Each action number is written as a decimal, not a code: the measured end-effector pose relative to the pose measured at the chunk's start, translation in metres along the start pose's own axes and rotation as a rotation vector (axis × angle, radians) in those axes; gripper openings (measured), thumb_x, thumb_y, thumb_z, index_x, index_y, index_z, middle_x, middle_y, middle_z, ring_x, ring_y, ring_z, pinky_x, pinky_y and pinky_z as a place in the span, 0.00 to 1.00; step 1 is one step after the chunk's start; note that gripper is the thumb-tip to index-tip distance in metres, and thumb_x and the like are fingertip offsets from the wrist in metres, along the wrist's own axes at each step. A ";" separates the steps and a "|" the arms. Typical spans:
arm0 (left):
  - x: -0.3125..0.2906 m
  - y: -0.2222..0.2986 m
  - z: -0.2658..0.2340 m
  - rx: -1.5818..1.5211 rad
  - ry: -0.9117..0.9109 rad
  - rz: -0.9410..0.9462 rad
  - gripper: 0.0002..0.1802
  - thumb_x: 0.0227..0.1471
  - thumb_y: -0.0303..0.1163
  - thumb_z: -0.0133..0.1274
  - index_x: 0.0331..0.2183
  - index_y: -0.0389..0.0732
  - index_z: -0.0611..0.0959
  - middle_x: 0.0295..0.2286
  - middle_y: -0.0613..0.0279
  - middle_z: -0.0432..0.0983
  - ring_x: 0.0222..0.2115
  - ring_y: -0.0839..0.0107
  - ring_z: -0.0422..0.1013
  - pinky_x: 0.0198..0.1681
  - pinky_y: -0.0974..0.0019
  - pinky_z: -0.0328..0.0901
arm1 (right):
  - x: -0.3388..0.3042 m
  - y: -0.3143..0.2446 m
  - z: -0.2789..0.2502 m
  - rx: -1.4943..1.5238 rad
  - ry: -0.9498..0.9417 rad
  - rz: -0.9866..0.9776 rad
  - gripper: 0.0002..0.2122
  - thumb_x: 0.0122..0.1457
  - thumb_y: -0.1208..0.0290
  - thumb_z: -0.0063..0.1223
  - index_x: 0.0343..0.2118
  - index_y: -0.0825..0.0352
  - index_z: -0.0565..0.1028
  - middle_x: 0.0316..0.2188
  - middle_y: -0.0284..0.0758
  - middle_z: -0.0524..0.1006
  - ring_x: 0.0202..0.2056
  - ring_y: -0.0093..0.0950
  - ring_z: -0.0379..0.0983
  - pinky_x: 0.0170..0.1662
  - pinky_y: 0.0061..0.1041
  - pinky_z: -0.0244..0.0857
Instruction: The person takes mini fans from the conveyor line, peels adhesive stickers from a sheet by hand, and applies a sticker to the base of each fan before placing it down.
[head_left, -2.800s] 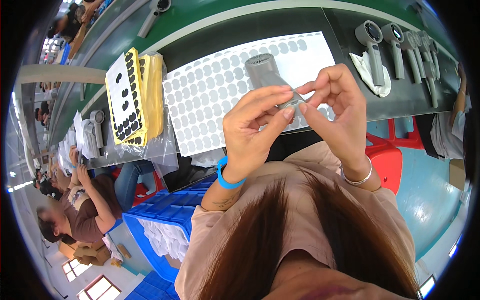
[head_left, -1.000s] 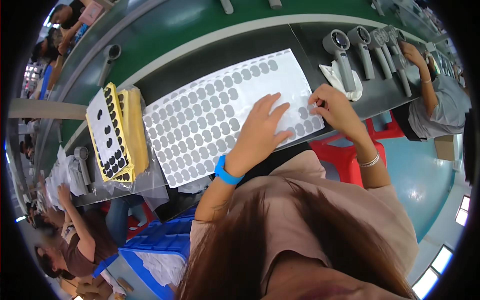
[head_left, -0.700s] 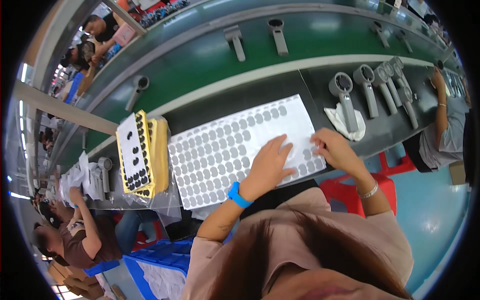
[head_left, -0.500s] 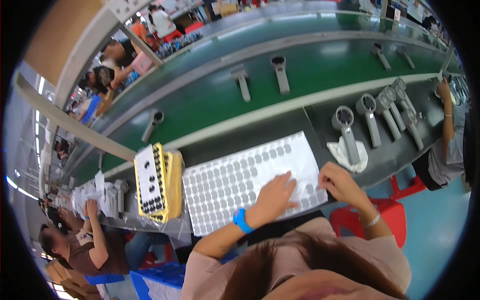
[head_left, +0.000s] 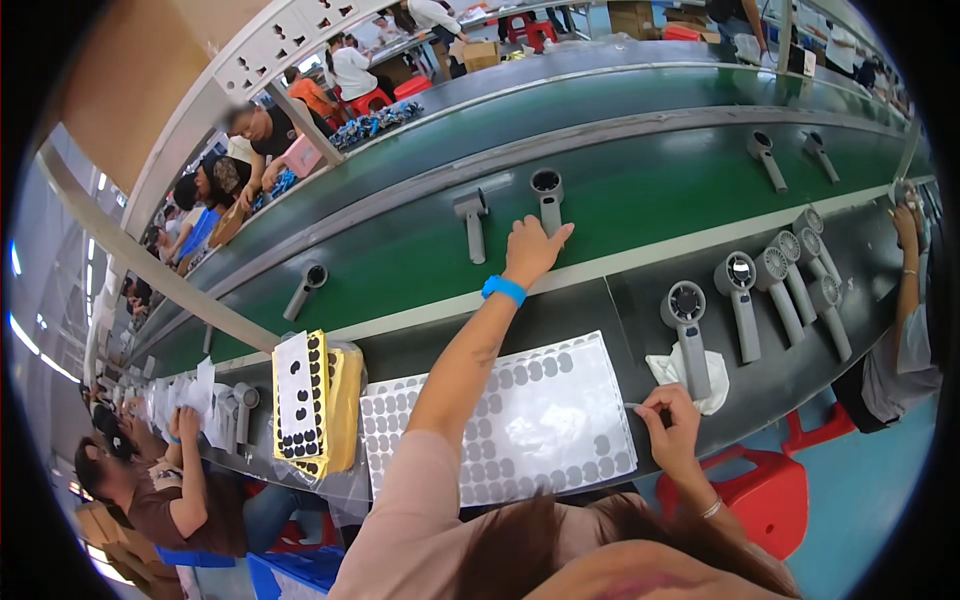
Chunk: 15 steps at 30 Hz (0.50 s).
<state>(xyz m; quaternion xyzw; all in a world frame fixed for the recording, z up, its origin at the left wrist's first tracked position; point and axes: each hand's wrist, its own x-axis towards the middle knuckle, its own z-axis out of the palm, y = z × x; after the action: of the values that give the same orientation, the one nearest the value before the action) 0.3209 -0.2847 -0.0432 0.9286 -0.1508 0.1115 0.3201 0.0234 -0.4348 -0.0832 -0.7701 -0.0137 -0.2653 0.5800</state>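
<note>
My left hand (head_left: 533, 250) reaches over the green conveyor belt, its thumb spread and its fingers by the lower handle of a grey handheld fan (head_left: 549, 198). I cannot tell whether they touch it. Another grey fan (head_left: 474, 226) lies just left of it. Beside the right edge of the white sticker sheet (head_left: 560, 430), my right hand (head_left: 672, 425) is closed in a pinch on a small grey sticker (head_left: 630, 406). Rows of grey rounded stickers cover much of the sheet; my left forearm hides part of it. Beyond my right hand, a grey fan (head_left: 692, 345) rests on a white cloth (head_left: 717, 385).
Several grey fans (head_left: 783, 290) stand grouped at the right of the black bench. Left of the sheet lies a stack of yellow-backed sheets with black stickers (head_left: 345, 400). A red stool (head_left: 745, 500) is at lower right. Co-workers sit on both sides.
My left hand has gone from the sticker sheet forward to the fan on the belt. My right hand has moved slightly down, still pinched. The view has tilted up.
</note>
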 end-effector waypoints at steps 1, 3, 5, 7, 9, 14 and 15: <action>0.010 -0.001 0.010 0.046 -0.035 -0.131 0.30 0.45 0.48 0.58 0.35 0.28 0.72 0.36 0.39 0.69 0.37 0.45 0.68 0.39 0.53 0.65 | 0.002 0.001 0.001 0.003 -0.008 0.025 0.07 0.45 0.85 0.57 0.26 0.71 0.71 0.25 0.35 0.70 0.23 0.23 0.66 0.28 0.17 0.61; 0.021 -0.010 0.030 0.014 -0.004 -0.168 0.31 0.45 0.48 0.58 0.35 0.27 0.71 0.36 0.39 0.70 0.38 0.44 0.68 0.40 0.52 0.65 | 0.006 0.000 0.000 0.000 -0.011 0.034 0.07 0.45 0.85 0.57 0.25 0.70 0.71 0.25 0.35 0.70 0.23 0.23 0.66 0.28 0.17 0.60; 0.028 -0.024 0.042 -0.014 0.028 -0.208 0.31 0.44 0.49 0.58 0.35 0.27 0.71 0.36 0.39 0.70 0.39 0.42 0.68 0.42 0.52 0.65 | 0.010 -0.002 0.000 -0.016 -0.044 0.025 0.07 0.45 0.85 0.57 0.25 0.70 0.71 0.25 0.35 0.70 0.23 0.23 0.66 0.28 0.18 0.60; 0.033 -0.042 0.045 -0.099 0.129 -0.260 0.33 0.42 0.51 0.58 0.35 0.27 0.73 0.31 0.43 0.74 0.35 0.48 0.71 0.40 0.52 0.64 | 0.013 -0.005 0.002 -0.017 -0.044 0.007 0.07 0.45 0.84 0.57 0.26 0.70 0.71 0.25 0.35 0.70 0.23 0.23 0.65 0.27 0.17 0.60; 0.033 -0.044 0.029 -0.400 0.185 -0.280 0.25 0.44 0.41 0.60 0.35 0.29 0.72 0.27 0.51 0.76 0.26 0.63 0.73 0.29 0.62 0.67 | 0.011 -0.005 0.001 -0.029 -0.040 -0.001 0.06 0.46 0.84 0.58 0.26 0.70 0.71 0.25 0.34 0.70 0.22 0.23 0.65 0.27 0.17 0.60; -0.005 -0.019 -0.049 -0.728 0.269 -0.093 0.19 0.43 0.31 0.62 0.35 0.33 0.72 0.27 0.57 0.74 0.19 0.75 0.71 0.19 0.72 0.65 | 0.000 0.000 0.004 0.141 0.045 0.163 0.06 0.46 0.84 0.58 0.27 0.71 0.72 0.23 0.34 0.72 0.22 0.20 0.65 0.28 0.18 0.60; -0.019 -0.012 -0.067 -0.692 0.288 -0.027 0.19 0.43 0.30 0.62 0.36 0.34 0.73 0.28 0.57 0.74 0.19 0.76 0.70 0.19 0.73 0.64 | -0.001 0.002 0.002 0.067 0.022 0.141 0.06 0.47 0.83 0.57 0.27 0.71 0.73 0.22 0.34 0.72 0.22 0.20 0.65 0.28 0.18 0.60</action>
<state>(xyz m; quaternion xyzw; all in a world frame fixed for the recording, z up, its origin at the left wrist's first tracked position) 0.3004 -0.2295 -0.0043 0.7421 -0.1208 0.1789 0.6345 0.0240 -0.4331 -0.0854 -0.7464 0.0383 -0.2316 0.6227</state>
